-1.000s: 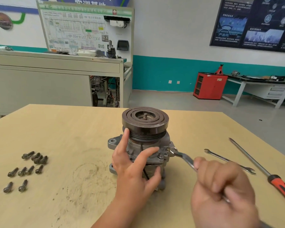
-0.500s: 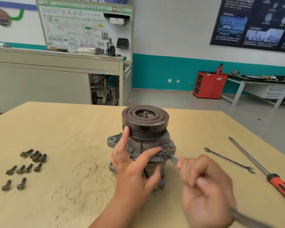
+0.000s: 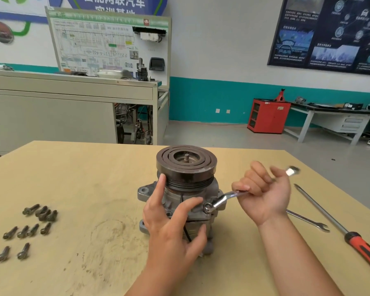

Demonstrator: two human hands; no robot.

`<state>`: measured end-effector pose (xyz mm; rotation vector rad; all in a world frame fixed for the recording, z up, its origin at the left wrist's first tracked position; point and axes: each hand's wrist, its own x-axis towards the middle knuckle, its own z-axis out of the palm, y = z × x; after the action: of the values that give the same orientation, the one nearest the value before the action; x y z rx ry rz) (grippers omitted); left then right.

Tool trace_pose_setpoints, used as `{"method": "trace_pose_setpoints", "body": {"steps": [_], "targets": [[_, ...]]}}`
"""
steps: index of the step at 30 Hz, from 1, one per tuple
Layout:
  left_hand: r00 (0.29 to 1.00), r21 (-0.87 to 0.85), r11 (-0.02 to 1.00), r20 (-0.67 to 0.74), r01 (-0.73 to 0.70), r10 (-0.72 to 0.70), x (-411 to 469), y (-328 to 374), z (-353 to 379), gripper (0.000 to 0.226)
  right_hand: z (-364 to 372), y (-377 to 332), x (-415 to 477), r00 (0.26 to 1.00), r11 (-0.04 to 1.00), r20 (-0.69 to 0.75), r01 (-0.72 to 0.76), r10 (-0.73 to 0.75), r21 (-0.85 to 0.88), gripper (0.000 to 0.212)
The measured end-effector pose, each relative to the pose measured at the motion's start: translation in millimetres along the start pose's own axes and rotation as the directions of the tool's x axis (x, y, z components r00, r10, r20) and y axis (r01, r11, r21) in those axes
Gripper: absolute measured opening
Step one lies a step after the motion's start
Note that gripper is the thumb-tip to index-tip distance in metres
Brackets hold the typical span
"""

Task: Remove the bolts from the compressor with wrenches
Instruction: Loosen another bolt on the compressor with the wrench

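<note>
Head view: the compressor (image 3: 186, 167) stands upright, pulley on top, near the middle of the bench (image 3: 94, 178). The left hand (image 3: 171, 221) grips its housing from the front, forefinger reaching up to the pulley's edge, thumb across the body. The right hand (image 3: 265, 195) is clenched round a wrench (image 3: 224, 198), whose ring end sits at the housing's right flange; its far end is blurred. Loose bolts (image 3: 26, 229) lie well to the left; a second wrench (image 3: 308, 221) and a screwdriver (image 3: 340, 227) lie on the right.
</note>
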<state>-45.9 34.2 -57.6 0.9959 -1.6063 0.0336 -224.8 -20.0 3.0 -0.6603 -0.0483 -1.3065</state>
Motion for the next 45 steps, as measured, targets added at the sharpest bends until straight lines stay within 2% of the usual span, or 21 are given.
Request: {"method": "trace_pose_setpoints", "body": {"steps": [3,5,7,11,14,18,22,24,26,27,28,29,30,32,33,35,36,38,41,43,45], "targets": [[1.000,0.003,1.000,0.007,0.008,-0.008,0,-1,0,0.041,11,7,-34,0.971,0.970,-0.027,0.237,-0.236,0.045,0.018],[1.000,0.006,1.000,0.009,0.011,-0.011,0,-2,0,0.040,25,13,-53,0.866,0.880,-0.160,0.456,-0.473,-0.135,0.019],[1.000,0.006,1.000,0.007,0.006,-0.006,-1,-1,0,0.040,41,22,-63,0.746,0.739,-0.162,0.558,-0.646,-0.379,0.022],[1.000,0.010,1.000,0.005,-0.002,0.002,0,-2,0,0.041,56,56,-67,0.669,0.540,0.158,0.698,-0.726,-0.471,0.022],[1.000,0.012,1.000,0.007,-0.001,0.001,0,-2,1,0.042,64,75,-63,0.594,0.317,0.337,0.732,-0.730,-0.603,0.023],[1.000,0.014,1.000,0.016,-0.007,0.007,0,-3,1,0.042,70,86,-67,0.638,0.221,0.322,0.622,-0.699,-0.751,0.033],[1.000,0.004,1.000,0.027,-0.003,0.003,-1,-3,1,0.040,75,86,-79,0.752,0.119,0.339,0.481,-0.565,-0.869,0.013],[1.000,0.000,1.000,0.030,-0.006,0.006,-1,-3,1,0.036,81,84,-76,0.792,0.137,0.318,0.445,-0.522,-0.885,0.015],[0.999,0.012,1.000,0.030,-0.013,0.013,-1,-3,1,0.034,80,72,-71,0.815,0.242,0.288,0.453,-0.503,-0.858,0.019],[0.999,0.014,1.000,0.032,-0.012,0.011,-1,-3,1,0.034,72,60,-69,0.821,0.357,0.267,0.481,-0.505,-0.801,0.024],[0.999,0.009,1.000,0.032,-0.007,0.007,-1,-3,1,0.034,63,46,-66,0.848,0.530,0.218,0.482,-0.483,-0.698,0.028],[1.000,0.000,1.000,0.031,-0.002,0.002,0,-2,1,0.033,52,31,-59,0.897,0.723,0.134,0.421,-0.421,-0.548,0.028],[1.000,-0.005,1.000,0.030,0.001,-0.001,0,-2,1,0.032,43,17,-47,0.942,0.850,0.032,0.317,-0.335,-0.419,0.025],[1.000,0.000,1.000,0.023,-0.002,0.002,0,-1,1,0.033,28,2,-21,0.957,0.946,-0.212,0.131,-0.199,-0.298,0.022],[1.000,0.006,1.000,0.018,-0.004,0.004,0,0,1,0.035,21,1,-10,0.955,0.975,-0.268,0.068,-0.124,-0.211,0.021],[1.000,0.017,1.000,0.012,0.002,-0.002,1,0,0,0.041,10,7,5,0.971,0.997,-0.238,0.007,-0.023,-0.071,0.020],[1.000,0.021,1.000,0.010,0.005,-0.005,0,0,0,0.045,5,8,7,0.977,0.997,-0.213,0.011,-0.025,-0.070,0.020],[1.000,0.017,1.000,0.008,0.008,-0.008,0,1,-1,0.050,3,1,-1,0.975,0.994,-0.192,0.103,-0.110,-0.046,0.020],[1.000,0.021,1.000,0.015,0.011,-0.011,1,0,-1,0.050,18,-2,-24,0.939,0.928,-0.129,0.337,-0.319,0.156,0.020],[1.000,0.006,1.000,0.027,0.010,-0.011,0,0,-1,0.046,39,0,-42,0.847,0.874,-0.229,0.485,-0.479,-0.034,0.022],[0.999,-0.010,1.000,0.037,0.007,-0.007,0,-1,-2,0.042,59,16,-55,0.719,0.741,-0.245,0.533,-0.651,-0.408,0.026]]}}
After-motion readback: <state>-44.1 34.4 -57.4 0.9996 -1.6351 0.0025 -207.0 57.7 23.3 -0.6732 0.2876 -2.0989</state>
